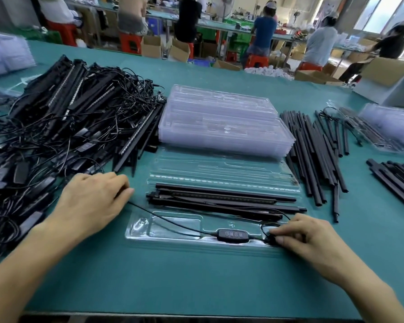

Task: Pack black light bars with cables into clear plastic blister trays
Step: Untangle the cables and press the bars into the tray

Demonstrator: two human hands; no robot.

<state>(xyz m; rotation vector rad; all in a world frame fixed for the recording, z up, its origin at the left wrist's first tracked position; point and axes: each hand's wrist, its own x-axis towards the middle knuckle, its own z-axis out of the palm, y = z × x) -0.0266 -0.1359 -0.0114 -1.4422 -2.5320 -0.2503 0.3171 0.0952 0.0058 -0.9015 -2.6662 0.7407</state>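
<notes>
Cable [173, 221] is being pinched by the right hand [296, 236] at lower right, beside the controller [233, 235], apparently for tucking into the tray [163, 229]; bars [219, 200] are lying mid-tray, while the left hand [91, 203] is being rested loosely curled at centre left.

A clear tray [163, 226] on the green table [196, 283] holds black bars [219, 199] and a controller [232, 234]. The right hand [299, 236] pinches the cable [173, 221] by the controller; the left hand [91, 203] rests palm-down beside the tray.
</notes>
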